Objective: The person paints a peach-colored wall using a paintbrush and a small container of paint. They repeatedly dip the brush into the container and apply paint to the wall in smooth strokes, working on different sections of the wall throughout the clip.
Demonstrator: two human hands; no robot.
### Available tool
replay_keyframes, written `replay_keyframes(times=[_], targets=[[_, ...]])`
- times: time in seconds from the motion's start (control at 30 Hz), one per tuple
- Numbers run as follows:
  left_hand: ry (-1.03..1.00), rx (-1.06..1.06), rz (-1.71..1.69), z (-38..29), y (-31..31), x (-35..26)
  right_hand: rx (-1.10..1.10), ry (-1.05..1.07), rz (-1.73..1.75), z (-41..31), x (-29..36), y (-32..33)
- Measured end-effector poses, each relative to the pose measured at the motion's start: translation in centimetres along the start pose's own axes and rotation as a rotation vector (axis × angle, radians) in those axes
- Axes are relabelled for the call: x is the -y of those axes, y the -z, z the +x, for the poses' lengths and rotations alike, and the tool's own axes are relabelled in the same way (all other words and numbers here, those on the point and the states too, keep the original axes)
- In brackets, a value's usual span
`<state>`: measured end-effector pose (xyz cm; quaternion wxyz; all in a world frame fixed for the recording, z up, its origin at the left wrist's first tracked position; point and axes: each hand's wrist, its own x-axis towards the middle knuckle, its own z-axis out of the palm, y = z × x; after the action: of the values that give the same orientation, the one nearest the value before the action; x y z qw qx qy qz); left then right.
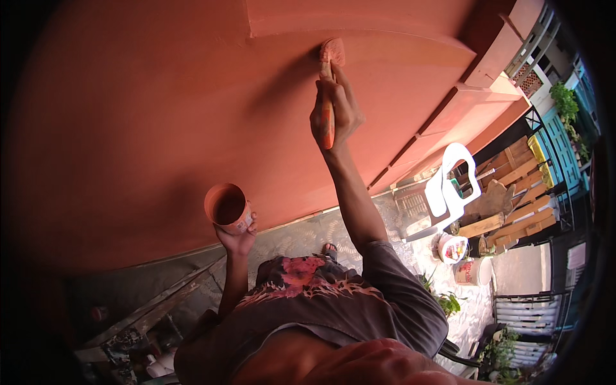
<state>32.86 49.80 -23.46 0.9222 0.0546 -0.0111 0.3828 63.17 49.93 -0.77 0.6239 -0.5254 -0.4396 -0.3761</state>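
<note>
My right hand [339, 108] grips the handle of a paintbrush [333, 53], whose paint-coated bristles are up against a terracotta-red wall [159, 120]. The bristles sit just below a curved raised edge in the wall. Orange-red paint stains the brush handle. Lower and to the left, my left hand [239, 239] holds a small paint cup [236, 222] from below and the side. Its rim tilts towards me, and the inside looks dark reddish; the paint level is hard to tell. Both the hand and the cup are apart from the wall.
A white plastic chair [452, 180] stands on the right, near stacked wooden boards [524, 192]. Two buckets, a white one [452, 249] and a lidded one [472, 272], stand on the patterned floor. A wooden plank [159, 301] slants at lower left. Potted plants [447, 303] stand behind me.
</note>
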Motion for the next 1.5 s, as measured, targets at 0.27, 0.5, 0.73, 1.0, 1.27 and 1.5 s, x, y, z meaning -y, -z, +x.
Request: replay_keyframes(times=[0.27,0.5,0.73,1.0,1.27,1.5], targets=[[-0.003,-0.023,-0.008,-2.4,-0.2,-3.9,0.303,-0.052,0.612,-2.1,9.2,-3.6],[-0.026,0.042,0.004,-3.8,-0.7,-6.3,-0.443,-0.272,0.249,1.9,-4.2,3.0],[-0.055,0.049,0.034,-5.2,-0.5,-7.7,-0.251,-0.042,0.048,-2.1,5.6,-4.8],[-0.063,0.026,0.012,-7.8,3.5,-10.2,0.451,0.089,0.616,-10.7,18.9,-8.8],[-0.003,0.050,0.012,-8.4,4.3,-10.8,-0.270,-0.396,0.635,-6.4,2.8,-1.5],[0.026,0.057,-0.007,-8.7,4.7,-10.6,-0.392,-0.131,0.094,-6.9,-1.7,-1.3]])
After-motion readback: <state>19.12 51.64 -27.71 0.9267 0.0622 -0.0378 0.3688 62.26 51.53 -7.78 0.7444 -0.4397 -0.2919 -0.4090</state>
